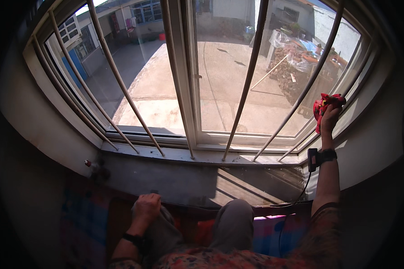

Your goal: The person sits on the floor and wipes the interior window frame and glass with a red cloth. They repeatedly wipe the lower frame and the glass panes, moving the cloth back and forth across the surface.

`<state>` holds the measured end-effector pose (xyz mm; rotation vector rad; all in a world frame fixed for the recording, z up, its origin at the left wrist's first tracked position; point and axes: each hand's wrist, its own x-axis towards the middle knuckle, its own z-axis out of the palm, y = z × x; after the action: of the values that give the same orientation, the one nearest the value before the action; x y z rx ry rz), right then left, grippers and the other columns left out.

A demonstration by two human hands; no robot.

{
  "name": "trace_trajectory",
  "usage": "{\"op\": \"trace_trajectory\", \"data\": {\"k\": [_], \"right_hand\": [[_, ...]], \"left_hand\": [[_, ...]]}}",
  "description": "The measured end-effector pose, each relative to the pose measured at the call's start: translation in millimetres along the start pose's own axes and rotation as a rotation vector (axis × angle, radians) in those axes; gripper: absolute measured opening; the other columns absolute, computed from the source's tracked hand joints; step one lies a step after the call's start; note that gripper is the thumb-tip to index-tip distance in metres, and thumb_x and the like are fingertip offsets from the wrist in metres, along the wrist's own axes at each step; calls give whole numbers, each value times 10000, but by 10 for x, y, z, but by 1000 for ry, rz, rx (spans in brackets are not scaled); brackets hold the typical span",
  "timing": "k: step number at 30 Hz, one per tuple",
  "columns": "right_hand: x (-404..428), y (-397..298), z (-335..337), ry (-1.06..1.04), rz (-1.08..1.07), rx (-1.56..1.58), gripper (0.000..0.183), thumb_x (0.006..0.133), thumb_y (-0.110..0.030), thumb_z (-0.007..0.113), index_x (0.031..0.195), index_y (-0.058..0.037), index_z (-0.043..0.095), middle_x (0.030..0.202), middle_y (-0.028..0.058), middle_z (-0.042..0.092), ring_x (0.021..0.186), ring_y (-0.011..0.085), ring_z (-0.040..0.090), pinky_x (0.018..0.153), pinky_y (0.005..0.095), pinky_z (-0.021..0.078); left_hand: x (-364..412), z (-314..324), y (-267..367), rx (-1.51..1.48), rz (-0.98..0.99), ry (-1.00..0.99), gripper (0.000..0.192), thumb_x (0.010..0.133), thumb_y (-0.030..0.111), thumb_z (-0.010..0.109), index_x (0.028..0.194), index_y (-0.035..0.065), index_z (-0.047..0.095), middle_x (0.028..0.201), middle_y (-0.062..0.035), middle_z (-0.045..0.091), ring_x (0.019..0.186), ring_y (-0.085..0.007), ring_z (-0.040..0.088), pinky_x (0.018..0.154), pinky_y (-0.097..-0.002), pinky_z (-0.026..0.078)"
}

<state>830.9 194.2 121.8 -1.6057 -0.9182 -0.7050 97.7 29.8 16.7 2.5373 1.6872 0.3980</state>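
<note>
Bunched up in my right hand is a red patterned cloth with yellow and dark spots. That hand is raised at the right side of the window, by an outer metal bar and the white window frame. Whether the cloth touches the bar or the frame is hard to tell. Low in the view, my left hand rests over my left knee. Its fingertips are hidden, and I cannot tell whether anything is under them.
Several vertical metal bars stand between me and the window glass. Below them runs a dusty sill, with a small red-capped item at its left. A cable hangs from the device on my right wrist.
</note>
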Motion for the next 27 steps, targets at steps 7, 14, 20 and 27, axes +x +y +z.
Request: {"op": "trace_trajectory", "data": {"k": [7, 14, 20, 27], "right_hand": [[-1754, 434, 139, -321, 465, -148, 401, 910, -158, 569, 1246, 10, 432, 1112, 288, 609, 1051, 456, 587, 923, 480, 466], [-2248, 572, 197, -419, 676, -264, 422, 874, -133, 618, 1248, -8, 468, 1129, 247, 628, 1078, 418, 601, 935, 452, 471], [-1888, 487, 155, -241, 466, 89, 365, 863, -78, 595, 1201, 36, 520, 1108, 225, 634, 1074, 370, 610, 949, 413, 459], [197, -429, -382, -144, -11, 337, 217, 950, -156, 564, 1074, 11, 624, 1009, 149, 655, 981, 300, 630, 898, 376, 464]], "left_hand": [[-41, 52, -62, 25, -13, -43, 77, 839, 114, 631, 900, 66, 627, 898, -96, 662, 866, -296, 639, 834, -418, 486], [-24, 108, -92, 25, -14, -73, 85, 824, 101, 636, 902, 71, 618, 887, -113, 649, 858, -319, 629, 829, -430, 476], [7, 64, -43, -12, -11, -54, 71, 828, 96, 643, 886, 67, 613, 879, -115, 642, 847, -317, 622, 832, -419, 473], [7, 17, -19, -26, 6, -36, 48, 839, 91, 637, 868, 64, 610, 865, -113, 639, 841, -310, 621, 835, -414, 472]]}}
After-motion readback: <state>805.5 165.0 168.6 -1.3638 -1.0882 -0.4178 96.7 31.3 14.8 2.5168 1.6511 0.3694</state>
